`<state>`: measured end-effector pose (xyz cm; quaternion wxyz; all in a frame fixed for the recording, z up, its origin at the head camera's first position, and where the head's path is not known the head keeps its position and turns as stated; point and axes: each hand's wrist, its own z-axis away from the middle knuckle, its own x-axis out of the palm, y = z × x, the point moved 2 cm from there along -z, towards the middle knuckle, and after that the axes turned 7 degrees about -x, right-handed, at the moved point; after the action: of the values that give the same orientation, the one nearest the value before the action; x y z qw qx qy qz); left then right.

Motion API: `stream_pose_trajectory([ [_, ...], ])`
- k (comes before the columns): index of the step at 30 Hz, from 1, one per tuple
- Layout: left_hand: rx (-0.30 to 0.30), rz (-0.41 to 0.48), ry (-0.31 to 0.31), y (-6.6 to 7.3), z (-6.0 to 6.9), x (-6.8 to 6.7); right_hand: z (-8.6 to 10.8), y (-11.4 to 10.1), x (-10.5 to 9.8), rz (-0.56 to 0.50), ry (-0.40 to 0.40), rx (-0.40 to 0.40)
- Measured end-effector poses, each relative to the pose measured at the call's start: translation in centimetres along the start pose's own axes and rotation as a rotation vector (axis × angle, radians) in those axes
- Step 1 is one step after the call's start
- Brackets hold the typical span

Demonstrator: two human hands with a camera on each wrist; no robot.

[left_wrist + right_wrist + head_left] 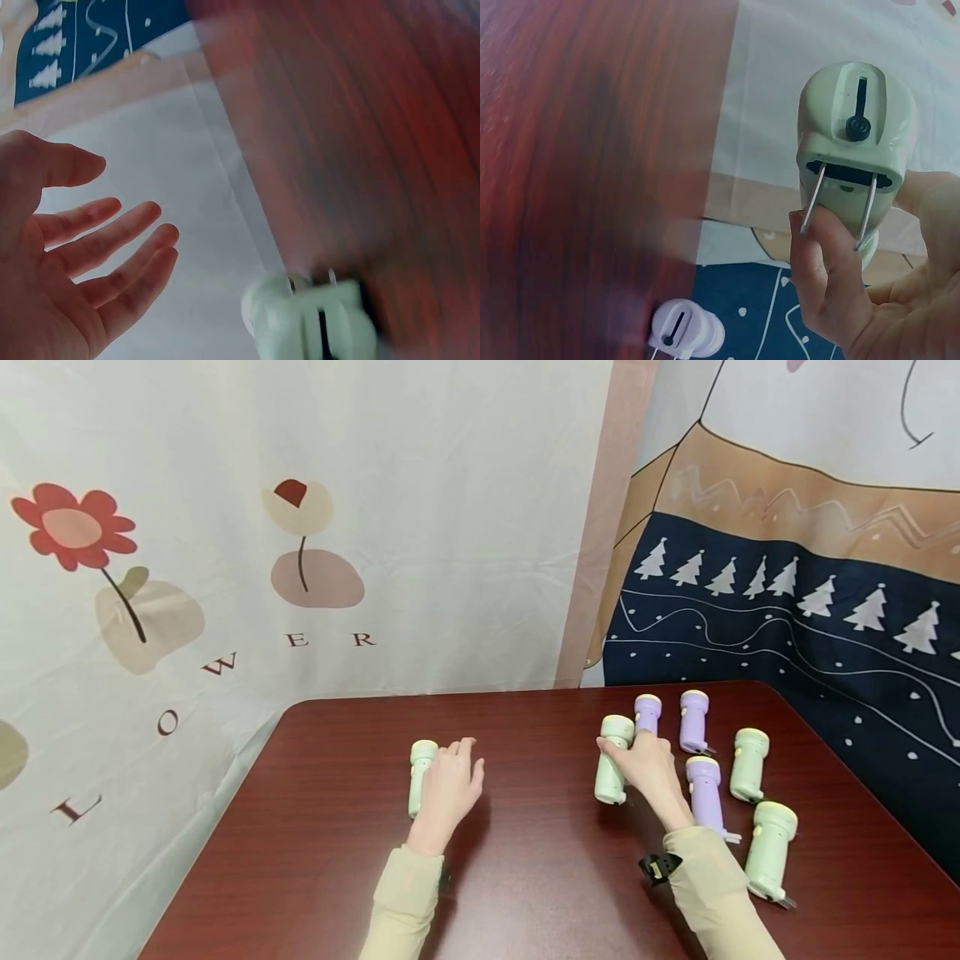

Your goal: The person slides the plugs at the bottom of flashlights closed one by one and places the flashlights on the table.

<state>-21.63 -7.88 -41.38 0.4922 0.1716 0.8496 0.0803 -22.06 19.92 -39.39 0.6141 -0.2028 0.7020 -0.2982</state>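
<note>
One pale green flashlight [612, 775] is in the right hand [651, 770], toward the right side of the brown wooden table [536, 860], pinched between the thumb, which lies across its body, and the curled fingers. The right wrist view shows two metal prongs [867, 211] sticking out of this flashlight near the fingertips, and a black slider [859, 128] on its casing. The left hand [451, 783] grips nothing: its fingers are slightly bent and a little apart, the thumb well away from them. Just beside it, partly hidden by it in the head view, is a second green flashlight [417, 772]; the left wrist view shows a gap between this one and the fingertips. Directly behind the right hand is a purple flashlight [647, 710], its lower part covered; whether the hand touches it cannot be told. To its right is another purple flashlight [693, 722], and nearer the right wrist a third purple one [705, 793]. Farther right are two more green flashlights, a rear one [749, 767] and a front one [772, 853]. Both arms wear cream sleeves [408, 893], and a black strap [660, 868] is at the right cuff. Behind the table hang a pale cloth [465, 543] with flowers and letters, and a dark blue one [750, 627] with white trees.
</note>
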Motion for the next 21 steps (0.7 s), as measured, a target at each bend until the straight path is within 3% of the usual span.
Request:
stream_pose_trajectory([
  [6, 0.09, 0.007, -0.032, 2.2, 0.3, 0.6, -0.1, -0.7, 0.2, -0.02, 0.009, -0.009],
  [16, 0.259, 0.068, -0.007, 5.6, 0.9, 1.5, 0.0, -1.5, 0.6, 0.007, 0.033, -0.041],
  [21, 0.332, 0.078, -0.047, 7.0, 1.4, 2.0, 0.1, -1.8, 0.9, 0.022, 0.064, -0.071],
])
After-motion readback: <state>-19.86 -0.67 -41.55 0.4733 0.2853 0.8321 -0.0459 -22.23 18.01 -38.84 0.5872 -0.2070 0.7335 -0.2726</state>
